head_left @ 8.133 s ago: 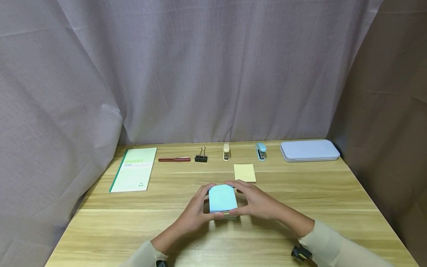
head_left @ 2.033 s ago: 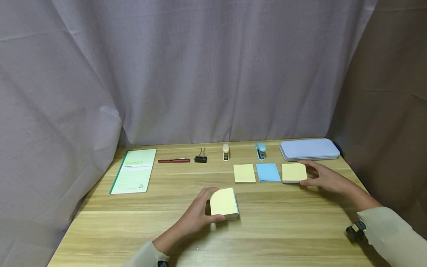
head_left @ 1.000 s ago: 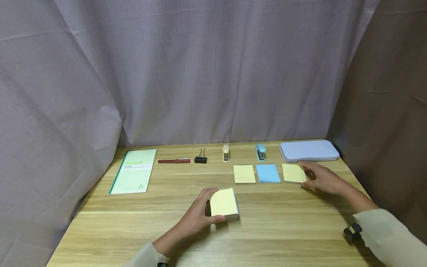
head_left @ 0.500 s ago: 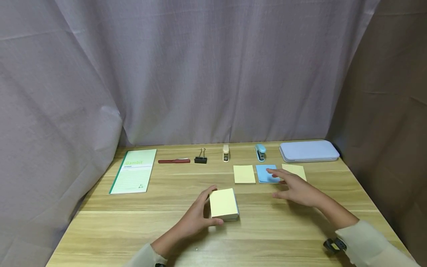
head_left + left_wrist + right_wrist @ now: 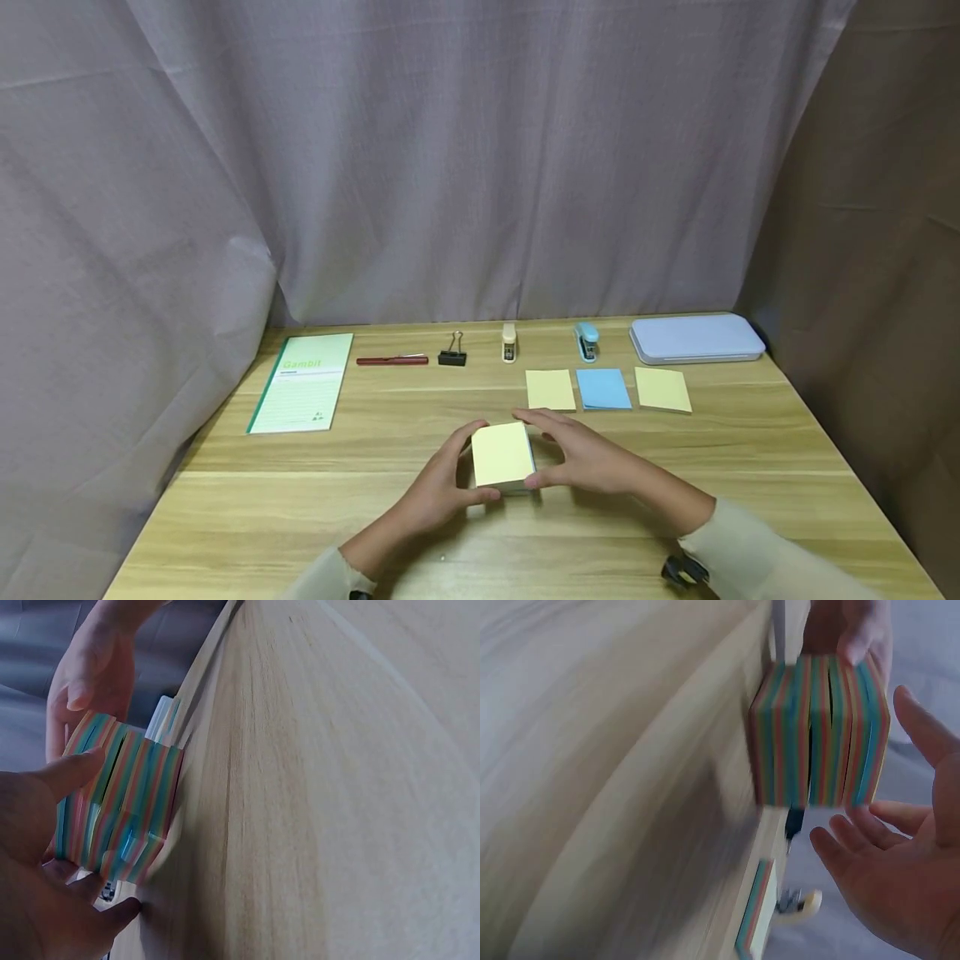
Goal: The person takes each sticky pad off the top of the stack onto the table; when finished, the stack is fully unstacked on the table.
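Sticky-note stack [image 5: 501,454], yellow on top, banded in several colours along its sides; stands on the wooden table [image 5: 300,517], near the middle, between both hands. Layers: separate pads, not quite flush, with dark gaps visible from the right wrist.

Left hand [image 5: 437,492]: curled about the stack's left side, thumb against its near edge, grasping it. Right hand [image 5: 588,461]: released, fingers spread at the right side, thumb clear of the paper in its own wrist view (fingertip contact cannot be told).

Adjacent, behind and to the right: yellow pad [image 5: 550,390], blue pad [image 5: 603,389] and a second yellow pad [image 5: 663,390], in a row, the last slightly askew.

Hazards, as judged: upper pads could slide or fan apart if one side is pinched harder than the other; a grip closing on a gap could split the pile at the wrong layer; a low knuckle could nudge the nearest pad.
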`<state>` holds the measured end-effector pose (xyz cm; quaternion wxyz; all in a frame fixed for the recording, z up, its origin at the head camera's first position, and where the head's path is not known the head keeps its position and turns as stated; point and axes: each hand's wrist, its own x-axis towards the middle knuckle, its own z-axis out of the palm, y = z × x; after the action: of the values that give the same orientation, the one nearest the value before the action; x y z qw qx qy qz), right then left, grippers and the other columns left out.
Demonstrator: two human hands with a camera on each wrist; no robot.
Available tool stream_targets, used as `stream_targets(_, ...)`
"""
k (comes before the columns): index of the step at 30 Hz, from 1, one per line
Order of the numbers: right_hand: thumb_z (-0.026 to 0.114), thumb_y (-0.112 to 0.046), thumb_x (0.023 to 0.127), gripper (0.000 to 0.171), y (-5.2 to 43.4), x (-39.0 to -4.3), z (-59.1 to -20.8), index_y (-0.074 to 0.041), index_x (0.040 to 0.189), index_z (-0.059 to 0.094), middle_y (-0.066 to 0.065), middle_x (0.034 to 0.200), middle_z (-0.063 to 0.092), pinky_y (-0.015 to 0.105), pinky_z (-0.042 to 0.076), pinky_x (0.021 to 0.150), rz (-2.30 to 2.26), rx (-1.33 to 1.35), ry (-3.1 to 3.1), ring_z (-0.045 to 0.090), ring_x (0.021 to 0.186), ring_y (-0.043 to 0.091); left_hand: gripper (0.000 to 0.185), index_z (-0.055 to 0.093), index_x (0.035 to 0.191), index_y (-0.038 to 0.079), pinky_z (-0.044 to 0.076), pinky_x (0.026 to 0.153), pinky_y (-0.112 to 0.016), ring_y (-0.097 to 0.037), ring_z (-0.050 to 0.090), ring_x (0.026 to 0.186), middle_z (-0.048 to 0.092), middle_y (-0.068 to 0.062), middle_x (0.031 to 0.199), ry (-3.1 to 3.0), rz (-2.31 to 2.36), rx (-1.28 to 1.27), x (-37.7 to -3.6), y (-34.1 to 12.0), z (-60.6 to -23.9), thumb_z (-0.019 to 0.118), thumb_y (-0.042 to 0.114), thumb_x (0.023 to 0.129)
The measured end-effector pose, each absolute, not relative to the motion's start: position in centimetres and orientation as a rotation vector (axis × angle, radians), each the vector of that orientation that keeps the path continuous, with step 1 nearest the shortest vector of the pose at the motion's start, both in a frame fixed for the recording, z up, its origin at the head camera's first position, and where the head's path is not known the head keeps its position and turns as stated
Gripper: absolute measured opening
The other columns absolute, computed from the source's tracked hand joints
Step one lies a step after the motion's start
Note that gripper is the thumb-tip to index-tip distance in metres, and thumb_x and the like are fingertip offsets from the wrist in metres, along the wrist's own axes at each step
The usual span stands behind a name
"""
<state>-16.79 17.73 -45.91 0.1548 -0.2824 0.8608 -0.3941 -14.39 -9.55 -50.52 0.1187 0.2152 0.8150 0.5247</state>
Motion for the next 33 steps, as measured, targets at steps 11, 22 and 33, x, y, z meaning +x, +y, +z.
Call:
stream_targets(11,0.08,-0.05,0.087,0.089,15.8,-16.3,-45.9,-0.015,0.159,0.04,0.007,0.157,0.044,0.059,0.042,0.113,-1.029,-0.897,2.544,0.044,0.143,0.034,0.091,0.034,0.158,0.02,0.024,0.121,-0.065,-0.031,0.032,0.152,0.043,0.0,0.158,2.39,1.523,0.646,-14.4,-9.7,-50.3,0.087,0.028,0.085)
stream_targets(22,0.082,-0.044,0.088,0.085,18.6,-16.6,-46.0,-0.015,0.157,0.043,0.005,0.151,0.049,0.055,0.047,0.109,-1.048,-0.87,2.596,0.05,0.137,0.032,0.094,0.031,0.159,0.011,0.024,0.124,-0.056,-0.031,0.034,0.151,0.043,-0.007,0.16,2.391,1.526,0.594,-14.6,-9.4,-50.5,0.088,0.016,0.084)
stream_targets(33,0.084,-0.03,0.087,0.084,23.5,-17.7,-46.9,-0.006,0.156,0.043,0.015,0.154,0.045,0.061,0.041,0.112,-1.095,-0.737,2.681,0.045,0.141,0.038,0.086,0.039,0.155,0.012,0.027,0.122,-0.056,-0.031,0.038,0.149,0.047,-0.006,0.153,2.401,1.541,0.627,-14.5,-9.4,-50.5,0.088,0.018,0.083)
